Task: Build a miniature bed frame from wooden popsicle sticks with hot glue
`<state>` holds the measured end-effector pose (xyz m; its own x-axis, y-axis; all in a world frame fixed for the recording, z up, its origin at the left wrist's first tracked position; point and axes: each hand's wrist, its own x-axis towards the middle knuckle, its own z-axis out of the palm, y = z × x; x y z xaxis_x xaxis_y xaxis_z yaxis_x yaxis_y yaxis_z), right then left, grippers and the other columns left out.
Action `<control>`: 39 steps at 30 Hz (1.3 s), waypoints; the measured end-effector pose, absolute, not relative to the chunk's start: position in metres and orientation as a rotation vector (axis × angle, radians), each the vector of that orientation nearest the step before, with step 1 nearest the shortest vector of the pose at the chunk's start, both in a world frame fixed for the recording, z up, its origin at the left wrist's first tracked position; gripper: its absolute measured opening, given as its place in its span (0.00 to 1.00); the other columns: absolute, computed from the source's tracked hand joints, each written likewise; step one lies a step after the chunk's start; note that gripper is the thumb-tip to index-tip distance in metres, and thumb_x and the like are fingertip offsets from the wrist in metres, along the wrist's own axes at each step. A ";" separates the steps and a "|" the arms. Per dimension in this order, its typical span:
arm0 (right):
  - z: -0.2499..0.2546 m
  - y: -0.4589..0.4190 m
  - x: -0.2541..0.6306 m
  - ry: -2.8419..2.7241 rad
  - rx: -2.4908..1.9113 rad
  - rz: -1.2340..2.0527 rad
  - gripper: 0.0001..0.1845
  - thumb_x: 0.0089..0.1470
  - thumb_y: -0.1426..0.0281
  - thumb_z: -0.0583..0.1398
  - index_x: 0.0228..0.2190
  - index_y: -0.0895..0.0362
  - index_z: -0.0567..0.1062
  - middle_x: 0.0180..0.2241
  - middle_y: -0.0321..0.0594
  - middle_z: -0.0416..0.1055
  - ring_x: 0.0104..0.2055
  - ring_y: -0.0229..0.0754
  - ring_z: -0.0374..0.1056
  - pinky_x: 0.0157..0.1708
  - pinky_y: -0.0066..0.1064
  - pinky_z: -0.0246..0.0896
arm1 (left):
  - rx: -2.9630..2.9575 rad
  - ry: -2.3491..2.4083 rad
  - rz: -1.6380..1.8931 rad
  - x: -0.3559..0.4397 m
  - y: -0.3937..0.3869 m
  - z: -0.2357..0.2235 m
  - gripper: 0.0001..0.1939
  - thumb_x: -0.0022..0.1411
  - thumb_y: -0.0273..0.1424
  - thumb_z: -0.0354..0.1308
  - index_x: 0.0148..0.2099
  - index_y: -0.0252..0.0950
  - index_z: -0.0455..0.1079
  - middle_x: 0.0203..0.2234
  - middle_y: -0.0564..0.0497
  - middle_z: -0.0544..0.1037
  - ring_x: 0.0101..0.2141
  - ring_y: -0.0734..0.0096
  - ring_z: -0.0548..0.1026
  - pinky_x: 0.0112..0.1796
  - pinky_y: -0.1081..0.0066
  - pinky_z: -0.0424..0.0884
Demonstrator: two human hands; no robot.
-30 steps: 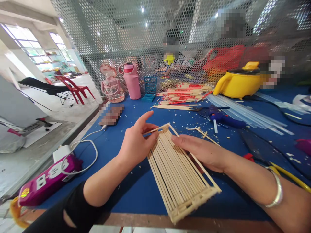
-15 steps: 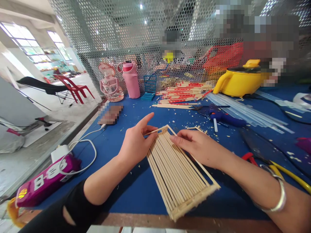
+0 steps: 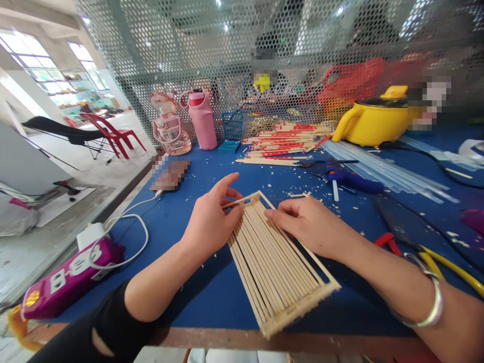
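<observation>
A flat panel of bamboo sticks, glued side by side in a frame, lies on the blue table in front of me. My left hand grips the panel's left edge near its far end, forefinger stretched out, thumb on a loose stick. My right hand rests on the panel's right side, fingers curled and pressing the sticks with its fingertips.
A blue glue gun and clear glue sticks lie behind my right hand. A pile of red-tipped sticks, a yellow pot, pink bottles, scissors and a purple power strip surround the work. Mesh fence behind.
My right hand has drawn its fingers in, from lying flat to curled on the panel. The left hand and panel have hardly moved.
</observation>
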<state>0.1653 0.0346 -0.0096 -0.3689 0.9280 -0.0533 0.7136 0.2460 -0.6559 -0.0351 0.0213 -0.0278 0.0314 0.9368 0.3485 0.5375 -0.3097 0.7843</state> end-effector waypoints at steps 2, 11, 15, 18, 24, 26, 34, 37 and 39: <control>-0.010 0.034 0.165 -2.182 -1.505 0.860 0.27 0.55 0.48 0.52 0.17 0.55 0.66 0.16 0.32 0.59 0.20 0.34 0.52 0.19 0.29 0.42 | 1.857 1.491 1.229 -0.034 0.022 -0.029 0.29 0.55 0.26 0.58 0.60 0.42 0.62 0.36 0.52 0.79 0.35 0.70 0.79 0.42 0.67 0.73; -0.007 0.034 0.162 -2.174 -1.526 0.879 0.26 0.55 0.50 0.52 0.17 0.55 0.65 0.16 0.31 0.57 0.19 0.33 0.50 0.19 0.29 0.41 | 1.768 1.507 1.261 -0.033 0.024 -0.028 0.29 0.54 0.27 0.59 0.59 0.39 0.63 0.33 0.52 0.80 0.35 0.69 0.79 0.42 0.67 0.73; -0.005 0.033 0.162 -2.171 -1.536 0.890 0.25 0.55 0.50 0.52 0.17 0.55 0.65 0.16 0.31 0.56 0.19 0.33 0.50 0.19 0.29 0.42 | 1.765 1.503 1.277 -0.031 0.024 -0.030 0.28 0.54 0.27 0.59 0.58 0.40 0.64 0.33 0.52 0.80 0.35 0.69 0.79 0.42 0.67 0.73; -0.005 0.033 0.162 -2.176 -1.521 0.892 0.25 0.56 0.51 0.52 0.16 0.55 0.64 0.15 0.31 0.56 0.18 0.32 0.50 0.19 0.29 0.41 | 1.778 1.499 1.277 -0.031 0.022 -0.029 0.28 0.55 0.27 0.59 0.58 0.40 0.64 0.33 0.51 0.80 0.35 0.68 0.79 0.42 0.67 0.74; -0.006 0.033 0.163 -2.179 -1.521 0.870 0.27 0.56 0.52 0.51 0.14 0.56 0.63 0.15 0.31 0.55 0.18 0.32 0.49 0.19 0.30 0.40 | 1.816 1.559 1.162 -0.046 0.023 -0.014 0.34 0.51 0.23 0.55 0.62 0.42 0.59 0.52 0.46 0.72 0.34 0.69 0.78 0.37 0.68 0.74; -0.007 0.033 0.164 -2.187 -1.511 0.862 0.27 0.56 0.52 0.51 0.14 0.56 0.63 0.14 0.31 0.55 0.18 0.32 0.49 0.19 0.30 0.40 | 1.794 1.563 1.195 -0.051 0.025 -0.010 0.31 0.52 0.24 0.54 0.60 0.38 0.62 0.51 0.44 0.73 0.38 0.66 0.78 0.39 0.66 0.74; -0.006 0.033 0.162 -2.198 -1.518 0.821 0.25 0.56 0.55 0.51 0.14 0.56 0.62 0.14 0.30 0.53 0.17 0.31 0.47 0.18 0.29 0.39 | 1.871 1.451 1.104 -0.040 0.024 -0.019 0.34 0.53 0.26 0.60 0.62 0.43 0.59 0.43 0.50 0.78 0.37 0.69 0.78 0.42 0.66 0.73; -0.006 0.033 0.162 -2.204 -1.520 0.809 0.25 0.56 0.55 0.51 0.14 0.56 0.62 0.14 0.30 0.54 0.17 0.31 0.48 0.18 0.29 0.39 | 1.818 1.432 1.126 -0.036 0.025 -0.023 0.33 0.54 0.26 0.60 0.62 0.44 0.59 0.40 0.51 0.80 0.36 0.70 0.79 0.43 0.67 0.73; -0.006 0.033 0.162 -2.201 -1.517 0.810 0.25 0.56 0.56 0.52 0.14 0.56 0.62 0.14 0.30 0.54 0.17 0.31 0.48 0.18 0.29 0.39 | 1.784 1.443 1.148 -0.035 0.027 -0.024 0.32 0.55 0.28 0.60 0.62 0.45 0.59 0.39 0.51 0.81 0.36 0.68 0.79 0.44 0.66 0.73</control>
<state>0.1618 0.0328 -0.0055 -0.3676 0.9293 -0.0361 0.7309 0.2647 -0.6290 -0.0350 0.0266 -0.0240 0.0503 0.9628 0.2654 0.4753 -0.2568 0.8415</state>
